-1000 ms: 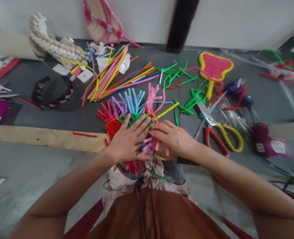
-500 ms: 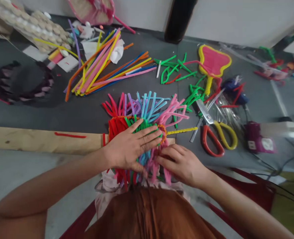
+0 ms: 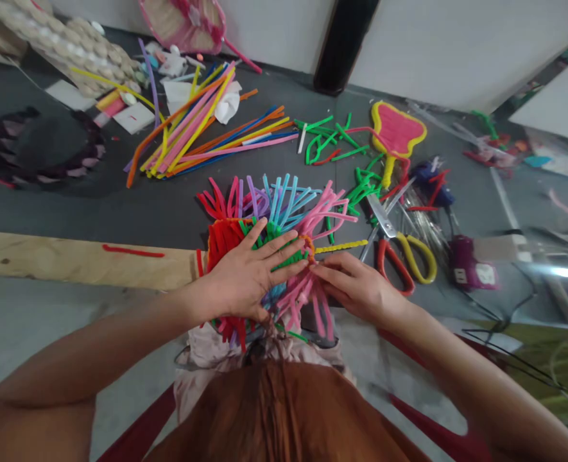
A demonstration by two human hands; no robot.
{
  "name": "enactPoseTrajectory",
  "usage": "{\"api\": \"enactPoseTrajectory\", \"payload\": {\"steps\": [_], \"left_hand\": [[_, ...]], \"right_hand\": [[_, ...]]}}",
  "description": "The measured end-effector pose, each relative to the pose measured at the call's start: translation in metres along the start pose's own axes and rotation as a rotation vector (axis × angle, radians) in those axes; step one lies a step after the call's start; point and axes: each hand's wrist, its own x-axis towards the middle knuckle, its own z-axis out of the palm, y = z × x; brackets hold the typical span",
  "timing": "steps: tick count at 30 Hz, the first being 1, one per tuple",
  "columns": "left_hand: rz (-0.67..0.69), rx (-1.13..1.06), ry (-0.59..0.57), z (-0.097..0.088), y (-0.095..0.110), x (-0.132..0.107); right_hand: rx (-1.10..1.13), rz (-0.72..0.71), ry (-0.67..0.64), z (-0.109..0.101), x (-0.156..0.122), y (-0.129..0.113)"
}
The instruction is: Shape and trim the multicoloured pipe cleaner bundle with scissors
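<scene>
A fan-shaped bundle of pipe cleaners (image 3: 274, 205) in red, green, purple, blue and pink lies on the dark mat just beyond a wooden plank (image 3: 72, 260). My left hand (image 3: 249, 273) rests flat on its green and red middle, fingers spread. My right hand (image 3: 355, 289) is at the bundle's right side, its fingertips pinched on the pink strands (image 3: 307, 289) near an orange ring. A yellow pipe cleaner (image 3: 341, 246) sticks out to the right between the hands and the scissors.
Scissors with red and yellow handles (image 3: 399, 247) lie right of my right hand. Long loose pipe cleaners (image 3: 206, 135), green pieces (image 3: 332, 138), a pink and yellow paddle shape (image 3: 396, 131), a dark ring (image 3: 38, 147) and a purple packet (image 3: 471, 269) are spread on the mat.
The view drifted. My right hand moved from on top of the bundle to its right edge, pinching the pink strands. My left hand stays pressed flat on the bundle.
</scene>
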Motion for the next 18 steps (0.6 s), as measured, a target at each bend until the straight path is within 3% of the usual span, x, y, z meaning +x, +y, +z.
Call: {"api": "enactPoseTrajectory", "payload": {"steps": [7,9,14,18], "left_hand": [[-0.003,0.015,0.059,0.005,0.000,-0.003],[-0.005,0.014,0.062,0.005,0.000,-0.003],[-0.028,0.025,0.018,0.000,-0.001,-0.001],[0.000,-0.029,0.051,-0.001,-0.006,-0.002]], "right_hand": [[0.126,-0.145,-0.042,0.011,0.024,0.007],[0.204,-0.067,-0.003,0.012,0.025,0.005],[0.190,0.331,0.150,0.017,0.026,-0.013],[0.182,0.434,0.205,0.024,0.029,-0.023]]}}
